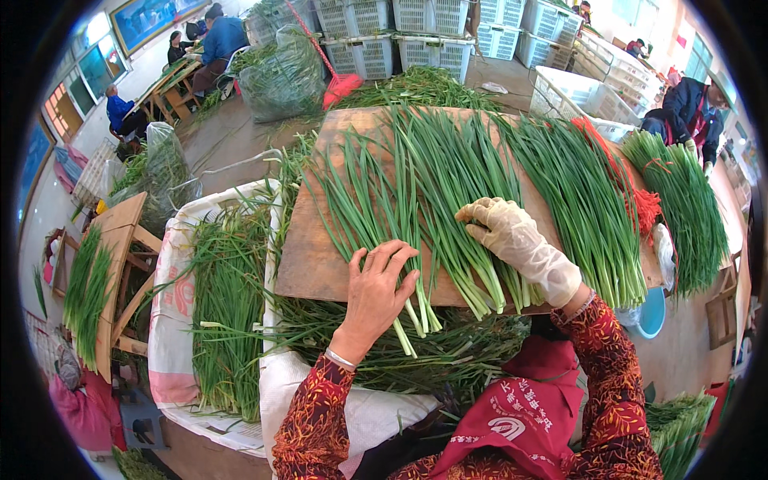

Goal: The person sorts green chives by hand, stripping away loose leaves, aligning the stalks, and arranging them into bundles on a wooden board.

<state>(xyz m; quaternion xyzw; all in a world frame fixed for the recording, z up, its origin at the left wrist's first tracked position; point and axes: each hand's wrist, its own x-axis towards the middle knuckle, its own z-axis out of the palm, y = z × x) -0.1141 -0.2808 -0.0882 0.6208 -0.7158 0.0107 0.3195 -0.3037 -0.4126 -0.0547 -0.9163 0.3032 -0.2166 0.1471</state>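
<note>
My bare left hand point(378, 291), with a bracelet at the wrist, is over the lower stems of a thin, loose spread of garlic chives point(366, 198). Its fingers are bent and apart, and no stalk shows in its grip. My right hand point(513, 243) wears a pale, thin glove. Its fingers curl above a thicker middle pile of garlic chives point(459, 180), with nothing visible between them and the thumb. Both piles lie on a wooden board point(312, 252), white stem ends pointing toward me and some overhanging its near edge. Further right lies a large, even pile of chives point(576, 204).
Red ties point(645, 207) lie beside a tied chive bundle point(681, 204) at right. A lined white crate point(162, 336) of loose chives stands left. Chive trimmings point(432, 354) fill the space below the board. Stacked crates point(432, 54) stand behind; a co-worker point(687, 114) is at right.
</note>
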